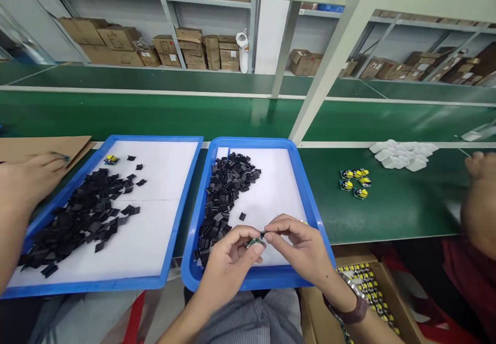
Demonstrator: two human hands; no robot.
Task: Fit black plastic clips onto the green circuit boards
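Observation:
Over the near edge of the middle blue tray [253,281], my two hands meet. My left hand [231,259] pinches a small green circuit board [253,241] between thumb and fingers. My right hand [300,246] has its thumb and fingertips closed on a small black piece [262,234], which is at the board's edge. Whether the two parts touch or are joined is too small to tell. A heap of black pieces [222,194] fills the tray's left side, and a single black piece [242,216] lies apart on the white liner.
Another blue tray [170,230] with black pieces stands at left, beside a co-worker's hand [36,178]. Several yellow-topped boards [360,193] and white plastic parts [403,154] lie on the green bench [387,215]. A carton [406,318] of boards sits below right, near another person's arm [480,209].

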